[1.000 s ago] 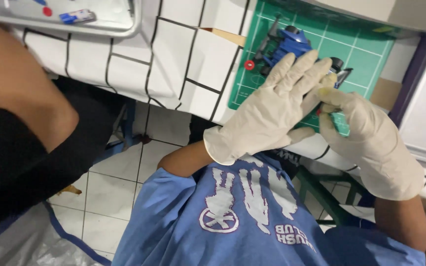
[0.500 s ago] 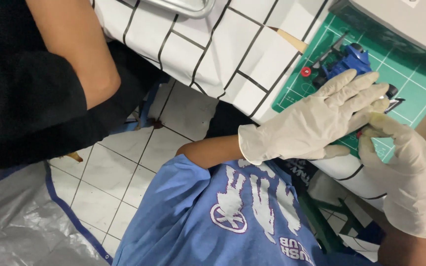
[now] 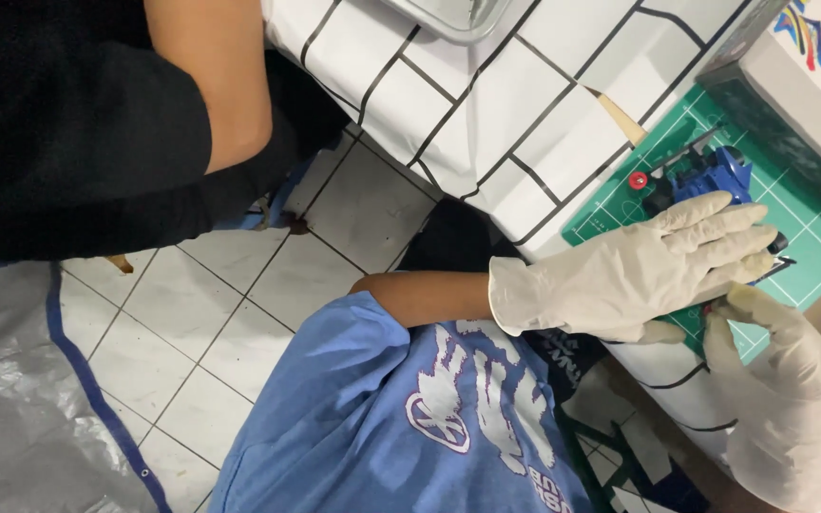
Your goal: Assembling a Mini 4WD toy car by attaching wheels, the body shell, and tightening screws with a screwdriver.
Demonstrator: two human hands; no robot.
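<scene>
Blue toy car (image 3: 715,171), just beyond gloved hands (image 3: 658,266)

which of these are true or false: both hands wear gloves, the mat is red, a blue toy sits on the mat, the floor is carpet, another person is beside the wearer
1. Both hands wear gloves: true. The left hand and right hand are in pale gloves.
2. The mat is red: false. The cutting mat is green with a grid.
3. A blue toy sits on the mat: true. The blue toy lies just beyond the left hand.
4. The floor is carpet: false. The floor is pale tile.
5. Another person is beside the wearer: true. A bare arm with a black sleeve shows at upper left.
</scene>
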